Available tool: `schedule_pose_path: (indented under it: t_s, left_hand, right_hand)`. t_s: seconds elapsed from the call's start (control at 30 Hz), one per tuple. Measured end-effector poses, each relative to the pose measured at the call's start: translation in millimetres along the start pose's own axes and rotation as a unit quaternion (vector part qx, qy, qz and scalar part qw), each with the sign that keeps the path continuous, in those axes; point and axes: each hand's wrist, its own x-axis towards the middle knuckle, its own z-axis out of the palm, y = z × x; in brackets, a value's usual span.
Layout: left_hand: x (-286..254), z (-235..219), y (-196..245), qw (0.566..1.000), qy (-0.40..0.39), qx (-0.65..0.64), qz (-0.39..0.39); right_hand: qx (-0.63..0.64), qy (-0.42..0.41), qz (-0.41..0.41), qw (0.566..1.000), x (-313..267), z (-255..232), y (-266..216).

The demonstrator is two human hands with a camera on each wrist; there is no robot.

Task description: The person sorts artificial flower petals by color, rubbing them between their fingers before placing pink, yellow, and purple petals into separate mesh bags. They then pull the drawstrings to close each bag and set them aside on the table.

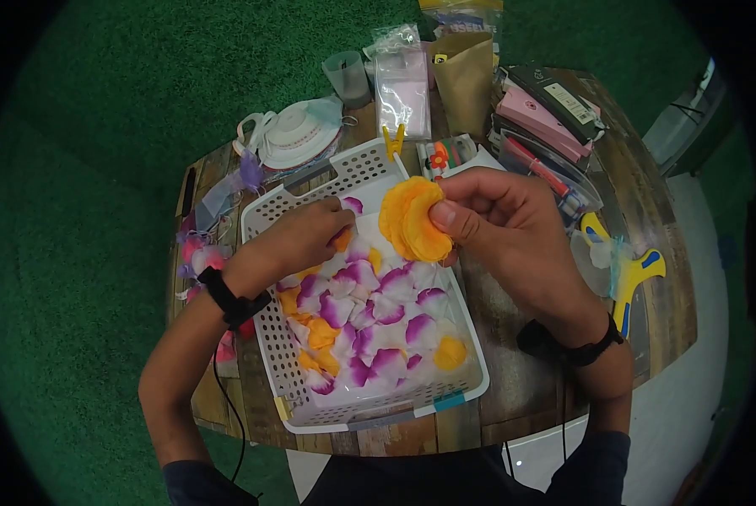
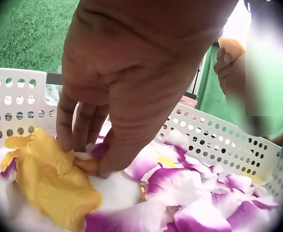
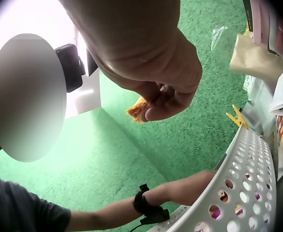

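Note:
My right hand (image 1: 517, 240) pinches a stack of orange-yellow artificial petals (image 1: 412, 221) between thumb and fingers, held up above the basket's right side. Its edge shows as a ruffled orange bundle (image 3: 137, 110) in the right wrist view. My left hand (image 1: 306, 236) reaches down inside the white perforated plastic basket (image 1: 475, 358), thumb and fingertips drawn together on a yellow petal (image 1: 342, 241). Beside those fingertips, a larger yellow petal (image 2: 54, 183) lies in the left wrist view. White petals with purple edges (image 1: 386, 308) and several yellow ones cover the basket's bottom.
A yellow clip (image 1: 393, 142) stands on the basket's far rim. Behind are a clear cup (image 1: 347, 78), a brown paper bag (image 1: 464, 80) and stacked boxes (image 1: 547, 114). White ribbon rolls (image 1: 298, 135) lie at the far left, a yellow-handled tool (image 1: 639, 282) at the right.

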Motion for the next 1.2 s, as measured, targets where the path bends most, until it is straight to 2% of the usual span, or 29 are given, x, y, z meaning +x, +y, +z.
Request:
schedule_pose_path:
  t_s: [0.1,0.17,0.3,0.37,0.4,0.47,0.77,1.0,1.17,1.2]
  left_hand:
    - [2.4,-2.5,0.6,1.000,-0.010,-0.003,0.013]
    - [3.0,-0.5,-0.3,0.999,-0.023,0.037,-0.007]
    - [1.5,0.6,-4.8,0.999,-0.023,0.020,-0.011]
    - [-0.3,-2.6,-3.9,0.995,0.078,0.057,0.040]
    - [-1.9,-6.1,-3.6,0.995,0.078,0.057,0.040]
    - [-4.2,-20.4,2.8,0.995,0.075,0.051,-0.041]
    - [-2.3,-22.8,7.5,0.987,0.022,0.029,-0.156]
    - [1.9,-24.5,-2.3,0.984,0.035,0.029,-0.170]
    - [-11.1,-43.0,14.3,0.971,0.137,-0.103,-0.167]
    - [-14.1,-46.4,17.4,0.971,0.136,-0.101,-0.167]
  right_hand:
    - [0.000,0.001,0.003,1.000,0.3,-0.5,-0.1]
    - [-0.002,-0.001,0.005,1.000,0.5,-0.5,-0.2]
    - [0.008,0.003,0.005,1.000,0.3,-0.9,0.6]
    - [0.012,0.004,0.002,1.000,0.5,-1.2,0.8]
    - [0.011,0.007,-0.002,1.000,0.4,-1.1,0.8]
    - [0.010,0.011,-0.005,1.000,0.3,-0.8,1.1]
    - [0.009,0.008,0.002,1.000,0.8,-1.0,0.4]
    - [0.011,0.016,-0.008,1.000,0.6,-1.8,-0.8]
    - [0.011,0.029,-0.002,1.000,-1.3,-1.8,-6.5]
    - [0.012,0.031,-0.004,0.999,-0.8,-2.3,-6.5]
